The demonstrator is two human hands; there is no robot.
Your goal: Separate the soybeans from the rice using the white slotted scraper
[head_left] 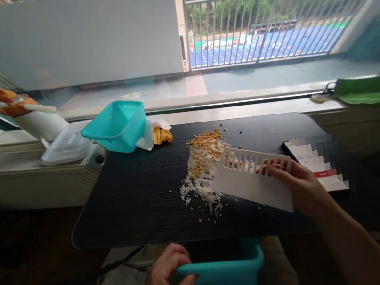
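My right hand (302,187) grips a white slotted plastic card (249,179), tilted on the black table (131,203) with its edge against a heap of white rice and yellow grains (202,164). Yellow grains lie mostly at the far end, white rice nearer me. My left hand (166,282) is closed on the rim of a teal container (224,278) held just below the table's near edge.
A second teal tub (116,125) stands at the table's back left, beside clear lids (65,147), a white cup (40,122) and crumpled tissue with something orange (161,135). A blurred paper (316,161) lies right of my hand. A green cloth (361,90) rests on the sill.
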